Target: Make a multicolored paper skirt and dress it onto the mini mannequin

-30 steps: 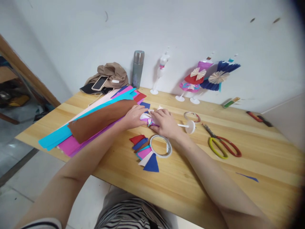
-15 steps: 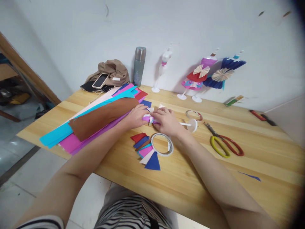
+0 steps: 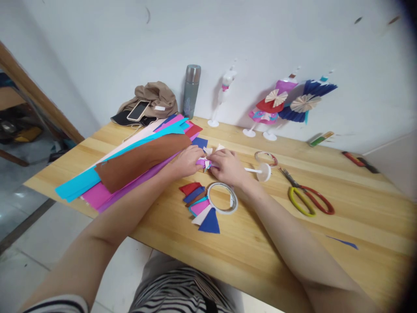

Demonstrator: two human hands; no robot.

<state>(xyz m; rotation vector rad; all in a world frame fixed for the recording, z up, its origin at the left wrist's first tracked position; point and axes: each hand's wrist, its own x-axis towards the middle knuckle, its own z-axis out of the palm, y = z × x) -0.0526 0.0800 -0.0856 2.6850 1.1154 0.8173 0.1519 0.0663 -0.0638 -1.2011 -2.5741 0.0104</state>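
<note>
Both my hands meet at the middle of the wooden table point(image 3: 358, 204). My left hand point(image 3: 186, 161) and my right hand point(image 3: 228, 167) are closed on a small paper-covered doll figure point(image 3: 205, 161) lying on its side, with purple and white paper pieces showing between the fingers. Its white stem and round base point(image 3: 263, 171) stick out to the right of my right hand. Just in front of my hands lie a tape ring point(image 3: 222, 198) and a fan of cut paper triangles point(image 3: 202, 207) in red, blue, pink and white.
A stack of long coloured paper sheets point(image 3: 130, 163) lies at the left. Scissors point(image 3: 308, 200) with red and yellow handles lie at the right. Along the wall stand a thermos point(image 3: 191, 91), a bare white doll stand point(image 3: 223, 93) and two paper-dressed dolls point(image 3: 286, 104). A phone point(image 3: 138, 110) rests on a bag.
My hands have stayed at the same spot, their fingers shifting slightly on the paper figure. The view has drifted a little.
</note>
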